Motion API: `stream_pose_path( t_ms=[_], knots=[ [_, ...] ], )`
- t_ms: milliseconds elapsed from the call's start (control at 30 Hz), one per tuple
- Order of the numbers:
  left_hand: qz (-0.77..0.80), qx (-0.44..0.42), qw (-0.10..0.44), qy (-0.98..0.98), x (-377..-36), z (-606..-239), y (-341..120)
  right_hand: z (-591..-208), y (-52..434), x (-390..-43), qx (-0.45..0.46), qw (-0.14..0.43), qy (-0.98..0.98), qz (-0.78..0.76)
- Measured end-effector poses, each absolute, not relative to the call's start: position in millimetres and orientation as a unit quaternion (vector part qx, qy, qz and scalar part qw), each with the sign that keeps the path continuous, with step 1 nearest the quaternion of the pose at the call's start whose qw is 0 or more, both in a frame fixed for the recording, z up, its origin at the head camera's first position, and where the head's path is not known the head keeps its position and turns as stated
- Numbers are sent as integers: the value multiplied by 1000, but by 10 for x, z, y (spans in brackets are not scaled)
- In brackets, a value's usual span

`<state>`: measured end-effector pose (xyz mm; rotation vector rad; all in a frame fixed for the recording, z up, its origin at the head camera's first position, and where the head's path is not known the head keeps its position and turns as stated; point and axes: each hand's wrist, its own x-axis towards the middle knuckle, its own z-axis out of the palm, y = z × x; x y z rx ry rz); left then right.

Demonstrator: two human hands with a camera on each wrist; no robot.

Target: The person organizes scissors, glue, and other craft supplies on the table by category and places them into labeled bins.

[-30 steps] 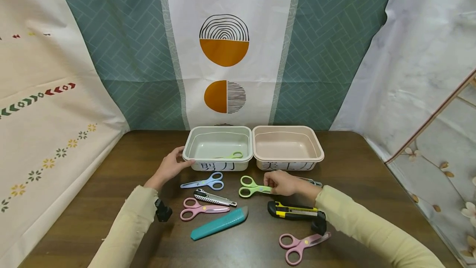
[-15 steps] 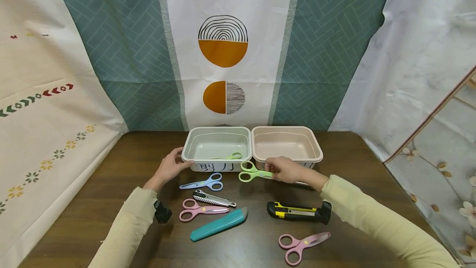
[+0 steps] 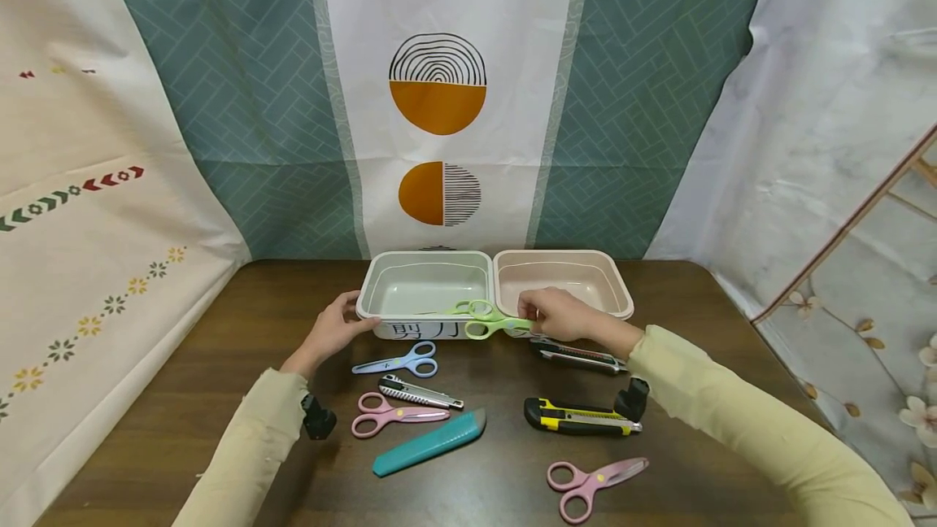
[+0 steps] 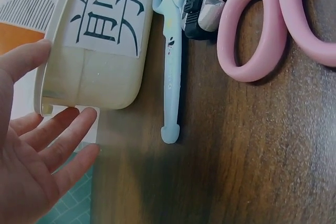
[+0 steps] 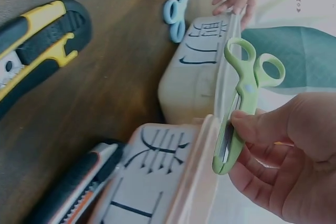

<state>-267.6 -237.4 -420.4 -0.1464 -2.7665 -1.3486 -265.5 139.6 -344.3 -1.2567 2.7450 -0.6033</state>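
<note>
Place: staged recording corner, indoor | Backdrop: patterned cloths [image 3: 439,104] hung as walls on all sides | Surface [image 3: 183,364]: dark wood | Set-out: two labelled bins [image 3: 428,287], scissors [image 3: 395,363] and box cutters [image 3: 581,417] laid in rows

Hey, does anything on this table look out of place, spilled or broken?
Nothing stands out. The two bins sit side by side, upright. Scissors and utility knives lie loose but intact on the table. The right hand pinches green scissors at the white bin's front rim; the left hand touches its corner.
</note>
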Motion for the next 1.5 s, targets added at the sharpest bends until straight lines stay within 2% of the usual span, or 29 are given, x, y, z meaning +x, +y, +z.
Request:
stream_pose_path(
  t_ms=[300,500,1500],
  knots=[
    [-448,-38,22,-893,-2670,-4209,-2366,-3168,1282,-2741,-390,42,894,-219],
    [-458,-36,22,-888,-2666,-4193,-2352,-3075,1203,-2808,-405,27,886,-225],
    [-467,-26,22,-884,-2644,-4193,-2339,-3208,838,-3011,-380,30,890,-251]
  ],
)
